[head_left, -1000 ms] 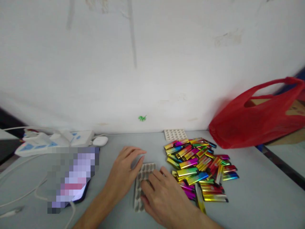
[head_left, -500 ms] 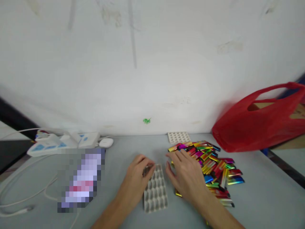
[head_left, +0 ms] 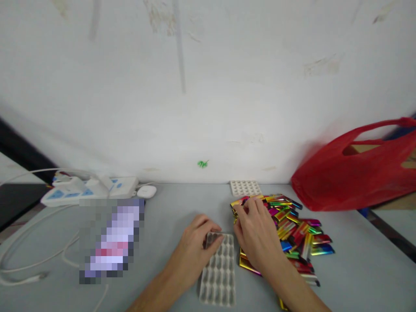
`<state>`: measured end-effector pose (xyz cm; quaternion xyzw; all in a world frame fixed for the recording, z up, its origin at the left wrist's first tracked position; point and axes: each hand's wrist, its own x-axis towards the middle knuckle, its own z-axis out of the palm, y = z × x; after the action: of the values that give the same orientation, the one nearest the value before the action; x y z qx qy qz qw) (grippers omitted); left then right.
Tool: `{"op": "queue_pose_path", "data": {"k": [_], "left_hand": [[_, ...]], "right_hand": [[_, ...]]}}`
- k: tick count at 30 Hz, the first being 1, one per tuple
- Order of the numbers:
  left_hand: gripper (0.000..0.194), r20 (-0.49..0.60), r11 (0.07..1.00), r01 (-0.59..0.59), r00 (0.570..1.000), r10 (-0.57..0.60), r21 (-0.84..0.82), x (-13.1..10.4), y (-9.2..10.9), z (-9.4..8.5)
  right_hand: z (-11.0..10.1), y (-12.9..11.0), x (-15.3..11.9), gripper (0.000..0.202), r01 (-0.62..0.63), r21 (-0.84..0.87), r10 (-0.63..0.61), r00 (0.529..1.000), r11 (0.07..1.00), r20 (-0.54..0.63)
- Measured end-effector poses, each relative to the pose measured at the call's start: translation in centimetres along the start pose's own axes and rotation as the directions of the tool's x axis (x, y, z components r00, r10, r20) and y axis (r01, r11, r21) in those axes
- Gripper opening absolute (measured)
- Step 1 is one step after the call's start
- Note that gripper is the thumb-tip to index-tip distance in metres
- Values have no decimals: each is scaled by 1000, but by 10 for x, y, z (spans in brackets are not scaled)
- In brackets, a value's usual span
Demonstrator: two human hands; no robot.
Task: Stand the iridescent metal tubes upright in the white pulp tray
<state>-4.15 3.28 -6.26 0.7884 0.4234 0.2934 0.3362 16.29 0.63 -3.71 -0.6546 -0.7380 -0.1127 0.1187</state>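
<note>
Plainly, a grey worktop [head_left: 175, 203] met a white wall [head_left: 227, 86], scuffed in patches. At the left, white cables [head_left: 19, 272] looped over the surface below a plugged-up power strip [head_left: 125, 188]; a small white case [head_left: 147, 191] sat just beside the strip's right end, and a device [head_left: 120, 234], its screen pixelated, lay in front. A small green mark [head_left: 203, 164] showed low on the wall, then a whitish tray [head_left: 245, 187] lay at its foot, and a red bag [head_left: 351, 182] stood at the right with brown cardboard [head_left: 367, 148] visible through its handle opening.

The left hand [head_left: 199, 242] had thumb and fingers closed about the far left corner of a grey compartmented tray [head_left: 219, 277], which lay between the two forearms. To its right, the right hand [head_left: 258, 234] was over the left part of a heap of shiny multicoloured pieces [head_left: 299, 234], fingers curled; whether it gripped one could not be told. Most of the heap spread out right of that hand.
</note>
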Motion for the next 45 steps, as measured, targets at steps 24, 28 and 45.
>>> {"op": "queue_pose_path", "data": {"k": [24,28,45], "left_hand": [[19,46,999,-14,999,16,-44,5,-9,2],[18,36,999,-21,999,23,-29,8,-11,-3],[23,-123,998,-56,991,51,-30,13,-6,-6]], "right_hand": [[11,-8,-7,16,14,-186,-21,999,982,-36],[8,-8,-7,18,80,-143,-95,990,986,-101],[-8,-21,-16,15,-35,808,237,963,589,-131]]}}
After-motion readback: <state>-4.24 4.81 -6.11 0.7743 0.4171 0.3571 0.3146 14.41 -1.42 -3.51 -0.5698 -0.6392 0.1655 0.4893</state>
